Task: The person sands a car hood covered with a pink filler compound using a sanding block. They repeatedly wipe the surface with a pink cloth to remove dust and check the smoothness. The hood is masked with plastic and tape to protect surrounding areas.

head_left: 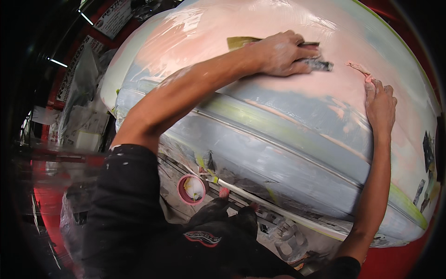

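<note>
A large curved body panel (297, 100), wet and shiny, is patched in pink, grey and pale green. On its pink upper part, my left hand (282, 54) is closed on a sanding block (321, 64), and an olive sheet of sandpaper (240, 42) sticks out on the left. Most of the block is hidden under the fingers. Farther right, my right hand (382, 108) rests against the panel with its fingers pinched on a crumpled pink cloth (368, 76). Part of that cloth trails across the surface toward the upper left.
Below the panel's near edge, a pink bucket (180, 189) holds whitish liquid. Plastic sheeting (80, 88) and printed signs (113, 18) stand at the left. A long pale strip (278, 210) runs beneath the panel. Red surfaces lie behind the panel's right side.
</note>
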Demonstrator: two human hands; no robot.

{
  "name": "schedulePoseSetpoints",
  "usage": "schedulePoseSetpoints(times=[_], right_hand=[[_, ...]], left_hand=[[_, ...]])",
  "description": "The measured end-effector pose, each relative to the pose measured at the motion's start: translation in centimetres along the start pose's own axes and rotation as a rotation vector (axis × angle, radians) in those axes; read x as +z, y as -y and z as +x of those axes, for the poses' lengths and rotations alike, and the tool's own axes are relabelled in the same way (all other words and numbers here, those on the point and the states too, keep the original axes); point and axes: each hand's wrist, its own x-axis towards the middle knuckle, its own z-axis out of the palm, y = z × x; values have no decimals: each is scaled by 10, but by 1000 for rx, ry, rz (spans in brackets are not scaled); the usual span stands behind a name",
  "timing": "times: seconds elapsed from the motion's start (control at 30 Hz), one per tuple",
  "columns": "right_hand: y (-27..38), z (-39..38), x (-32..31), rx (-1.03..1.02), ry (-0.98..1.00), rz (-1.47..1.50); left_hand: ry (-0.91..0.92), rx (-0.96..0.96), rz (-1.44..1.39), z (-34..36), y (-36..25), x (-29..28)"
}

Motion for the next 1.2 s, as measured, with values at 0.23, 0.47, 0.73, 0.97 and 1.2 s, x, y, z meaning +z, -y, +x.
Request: schedulePoseSetpoints(times=[0.23,0.47,0.73,0.97,1.2], right_hand=[[3,-1,-10,53,57,-3],[7,-4,-7,15,8,109],[-3,-4,-16,63,51,75],[15,-7,-12,17,46,170],[-5,-3,-14,68,53,71]], left_hand=[[27,113,7,-15,-7,-10],[30,-98,50,41,15,10],[-20,186,35,0,7,-3],[22,-153,102,90,53,35],[36,139,-23,-9,1,-4]])
